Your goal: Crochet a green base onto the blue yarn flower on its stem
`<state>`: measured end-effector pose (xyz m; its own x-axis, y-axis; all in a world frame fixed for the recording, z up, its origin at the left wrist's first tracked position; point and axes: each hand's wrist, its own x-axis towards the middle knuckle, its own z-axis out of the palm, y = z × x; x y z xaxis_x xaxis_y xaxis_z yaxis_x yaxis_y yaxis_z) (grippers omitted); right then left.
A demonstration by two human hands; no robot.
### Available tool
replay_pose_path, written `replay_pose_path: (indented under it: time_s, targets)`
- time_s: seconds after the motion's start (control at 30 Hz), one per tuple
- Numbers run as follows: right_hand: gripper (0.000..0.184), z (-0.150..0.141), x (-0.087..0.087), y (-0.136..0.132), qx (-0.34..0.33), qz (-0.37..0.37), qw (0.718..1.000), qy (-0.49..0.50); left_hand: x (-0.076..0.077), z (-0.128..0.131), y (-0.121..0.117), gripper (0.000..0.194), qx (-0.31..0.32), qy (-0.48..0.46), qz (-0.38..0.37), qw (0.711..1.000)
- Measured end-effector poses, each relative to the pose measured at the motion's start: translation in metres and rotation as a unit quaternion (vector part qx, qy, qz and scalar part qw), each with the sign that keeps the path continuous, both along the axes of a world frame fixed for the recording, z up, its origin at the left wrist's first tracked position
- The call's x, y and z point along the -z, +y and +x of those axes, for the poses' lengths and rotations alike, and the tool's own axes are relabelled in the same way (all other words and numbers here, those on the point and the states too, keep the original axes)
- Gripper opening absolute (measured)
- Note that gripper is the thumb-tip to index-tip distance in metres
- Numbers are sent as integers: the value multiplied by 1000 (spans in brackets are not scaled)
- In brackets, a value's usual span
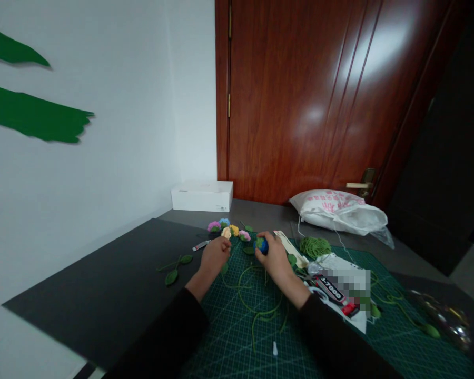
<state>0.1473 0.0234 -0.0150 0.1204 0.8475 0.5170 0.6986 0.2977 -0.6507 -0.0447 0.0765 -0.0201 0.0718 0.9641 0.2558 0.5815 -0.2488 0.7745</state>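
My left hand point(214, 255) is closed in a pinch on a small cream crochet flower point(226, 232) at the far edge of the green cutting mat point(237, 337). My right hand point(274, 256) is curled around a blue and green crochet flower point(260, 245). Green yarn stems point(256, 302) trail from under both hands across the mat toward me. Just beyond my fingers lie several more crochet flowers: purple point(214, 226), blue point(224, 222), yellow point(234, 230) and pink point(244, 235).
A stem with crochet leaves point(177, 266) lies on the black tabletop point(102, 295) to the left. A green yarn bundle point(315, 246), a glue tube point(332, 289), a white cap point(275, 348) and a wooden strip point(290, 246) lie right. Behind are a white box point(202, 196) and a plastic bag point(339, 210).
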Motion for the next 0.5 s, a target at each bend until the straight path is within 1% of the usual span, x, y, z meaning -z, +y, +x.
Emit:
replay_pose_path:
  time_s: [0.07, 0.1, 0.13, 0.2, 0.27, 0.33, 0.43, 0.5]
  targets:
    - [28, 3, -12, 17, -16, 3, 999, -32, -1, -6, -1, 23, 6, 46, -5, 999]
    - [24, 4, -17, 23, -24, 2, 999, -46, -2, -7, -3, 21, 13, 65, -6, 998]
    - [24, 6, -22, 27, -30, 1, 998, -59, -3, -6, -5, 18, 20, 82, -8, 996]
    - [29, 9, -28, 31, -36, -1, 996, -84, -4, -2, -12, 15, 35, 108, -18, 993]
    - [32, 10, -31, 29, -33, -1, 994, -107, -5, 3, -18, 16, 44, 124, -18, 991]
    - [33, 9, -32, 24, -28, 3, 992, -127, -6, 6, -22, 16, 39, 134, 1, 990]
    - [34, 8, -36, 16, -19, 17, 989, -146, -6, 5, -21, 20, 10, 147, 40, 988]
    - [34, 12, -44, 10, -13, 34, 988, -151, -4, 0, -15, 19, -13, 154, 52, 987]
